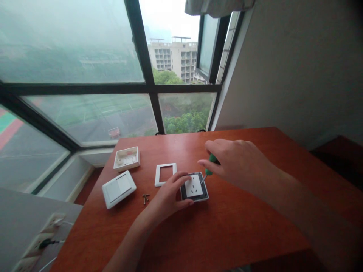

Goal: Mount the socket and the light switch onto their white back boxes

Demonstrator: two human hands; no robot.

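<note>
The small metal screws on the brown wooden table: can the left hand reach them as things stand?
Probably yes. The small metal screws lie just left of the left hand with nothing covering them, though it would likely have to let go of the white square socket with the dark border.

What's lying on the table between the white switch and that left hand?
The head view shows a few small screws between the switch and left hand.

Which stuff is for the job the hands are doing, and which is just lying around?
For the job:
screwdriver, in the right hand
socket, held by the left hand
frame and screws, probably

Lying about, it seems:
switch
open box
</note>
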